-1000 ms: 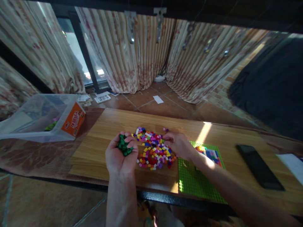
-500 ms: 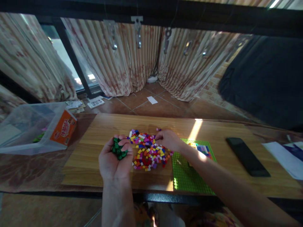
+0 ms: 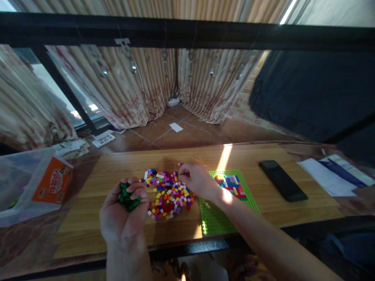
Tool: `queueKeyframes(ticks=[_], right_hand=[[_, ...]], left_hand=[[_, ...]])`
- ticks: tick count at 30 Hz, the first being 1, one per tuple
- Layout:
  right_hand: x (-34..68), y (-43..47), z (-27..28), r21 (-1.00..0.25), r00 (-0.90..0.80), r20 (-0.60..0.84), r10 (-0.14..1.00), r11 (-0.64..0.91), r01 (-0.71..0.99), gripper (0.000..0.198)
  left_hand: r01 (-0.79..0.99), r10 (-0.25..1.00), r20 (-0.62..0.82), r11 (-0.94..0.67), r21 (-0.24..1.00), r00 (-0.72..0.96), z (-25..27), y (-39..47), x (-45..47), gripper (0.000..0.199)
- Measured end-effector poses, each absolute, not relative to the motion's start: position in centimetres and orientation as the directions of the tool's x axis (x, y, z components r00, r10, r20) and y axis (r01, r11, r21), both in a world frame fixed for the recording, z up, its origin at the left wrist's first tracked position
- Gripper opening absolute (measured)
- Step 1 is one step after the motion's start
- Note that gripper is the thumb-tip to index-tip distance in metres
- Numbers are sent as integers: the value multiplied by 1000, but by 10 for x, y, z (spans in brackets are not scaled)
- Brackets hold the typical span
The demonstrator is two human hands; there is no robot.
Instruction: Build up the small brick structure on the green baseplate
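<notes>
Small dark-green plastic bricks [image 3: 128,198]: held in my left hand [image 3: 121,218], fingers curled; at their three o'clock, right hand [image 3: 199,180], finger closure I cannot tell.

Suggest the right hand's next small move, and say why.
Probably pick from the mixed brick pile: the right hand has its fingers bent at the pile's right edge, and the left hand cups green bricks. Whether the right fingers hold anything is unclear.

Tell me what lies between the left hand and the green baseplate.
The head view shows loose multicoloured bricks between the left hand and the green baseplate.
</notes>
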State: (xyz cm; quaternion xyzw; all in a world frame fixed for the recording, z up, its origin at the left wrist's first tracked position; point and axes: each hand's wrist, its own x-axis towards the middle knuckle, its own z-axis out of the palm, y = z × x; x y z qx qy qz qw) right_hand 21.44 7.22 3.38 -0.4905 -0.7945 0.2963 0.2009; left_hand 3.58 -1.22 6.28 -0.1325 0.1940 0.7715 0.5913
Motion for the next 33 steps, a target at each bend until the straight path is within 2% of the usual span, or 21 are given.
queueKeyframes(ticks=[3, 5, 8, 11, 17, 22, 24, 27, 30, 33], right_hand=[[241, 60, 43, -862, -337, 117, 934, 264, 433, 13], [264, 57, 48, -940, -222, 130, 966, 191, 284, 16], [299, 57, 53, -970, -13, 104, 994, 105, 220, 20], [325, 59, 54, -978, 71, 97, 993, 82, 190, 20], [342, 62, 41, -995, 48, 69, 996, 66, 71, 19], [345, 62, 34, -1000, -147, -10, 989, -6, 27, 20], [347, 61, 31, -998, -202, -43, 978, -34, 47, 22], [349, 59, 26, -984, -200, -57, 978, -21, 179, 21], [350, 55, 22, -916, -166, 56, 985, 117, 384, 19], [346, 49, 19, -798, -221, 178, 959, 272, 538, 16]], left_hand=[[-965, 865, -430, -212, 156, -260, 63, -11, 38, 17], [-965, 863, -436, -205, 162, -256, 63, -10, 41, 16], [-963, 856, -446, -199, 182, -261, 65, -9, 47, 16], [-961, 855, -447, -188, 204, -262, 67, -7, 56, 16], [-949, 856, -445, -146, 278, -262, 69, -1, 70, 17], [-942, 847, -459, -128, 312, -267, 68, -1, 75, 16], [-942, 844, -464, -129, 309, -267, 67, -2, 77, 16], [-951, 847, -470, -118, 286, -247, 66, -1, 81, 15], [-957, 852, -470, -111, 270, -231, 65, -2, 82, 16], [-955, 853, -464, -121, 269, -239, 65, -3, 82, 16]])
